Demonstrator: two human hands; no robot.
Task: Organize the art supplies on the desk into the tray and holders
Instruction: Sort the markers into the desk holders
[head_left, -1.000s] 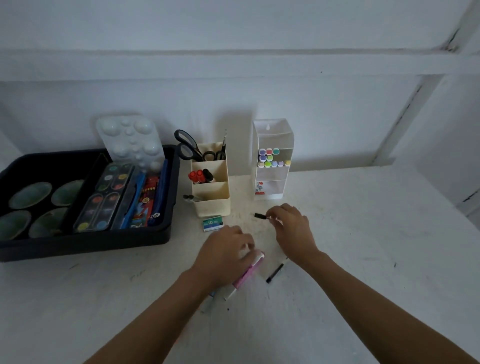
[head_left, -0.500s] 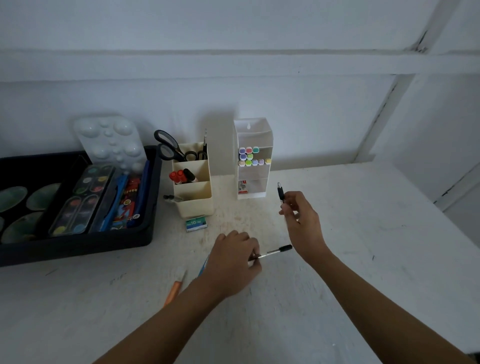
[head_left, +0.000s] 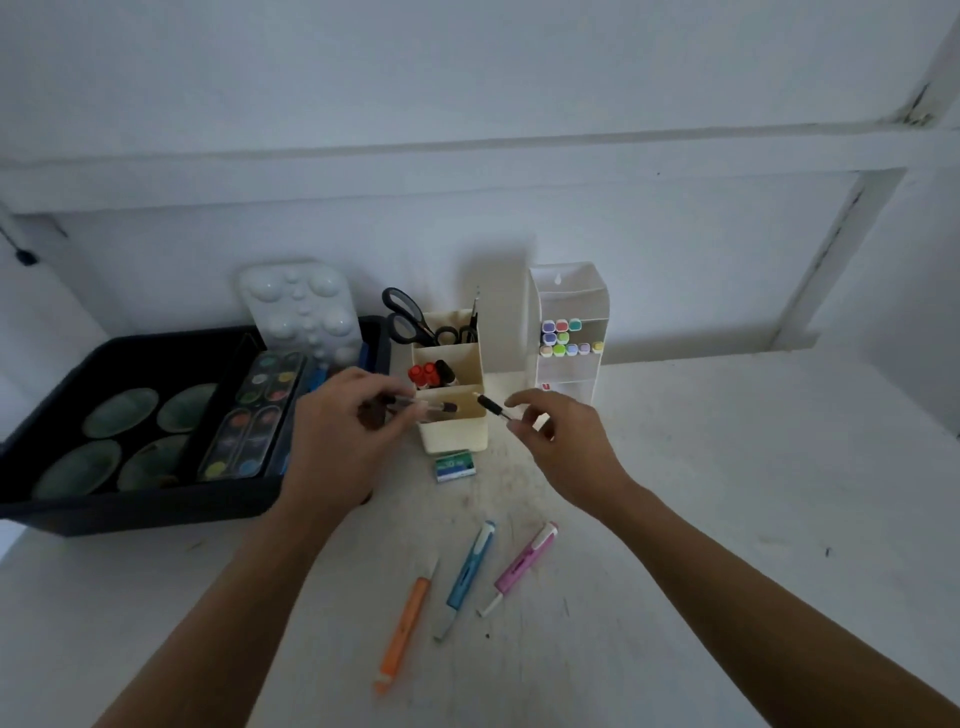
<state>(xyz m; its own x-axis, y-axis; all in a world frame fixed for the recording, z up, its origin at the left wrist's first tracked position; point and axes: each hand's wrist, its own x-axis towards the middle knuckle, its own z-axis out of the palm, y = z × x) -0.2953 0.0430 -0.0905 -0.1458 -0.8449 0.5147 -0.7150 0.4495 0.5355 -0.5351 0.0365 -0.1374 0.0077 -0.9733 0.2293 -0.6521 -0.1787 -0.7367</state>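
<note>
Left hand (head_left: 337, 431): fingers curled round a clear-barrelled pen (head_left: 431, 408), blurred, its far end over the front pocket of the holder.
Right hand (head_left: 561, 441): thumb and forefinger pinch a slim black-capped pen (head_left: 493, 407), tilted, its cap at the pocket's right rim; the other fingers are loosely spread.
Cream holder (head_left: 452, 436): smooth plastic, three stepped square pockets; black-handled scissors (head_left: 405, 317) stand in the far one, red-capped markers (head_left: 423, 374) in the middle one.
Clear marker rack (head_left: 569, 291): see-through plastic, just right of the holder, with pastel round caps in rows.
Black tray (head_left: 130, 506): left, matte, holds round green dishes (head_left: 119, 413), a glossy watercolour set (head_left: 254, 415) and a white dimpled palette (head_left: 301, 306).
Near on the scuffed white desk (head_left: 727, 493): orange highlighter (head_left: 405, 629), blue highlighter (head_left: 467, 577), pink highlighter (head_left: 524, 566), lying apart.
Small green box (head_left: 455, 466): just near the holder.
</note>
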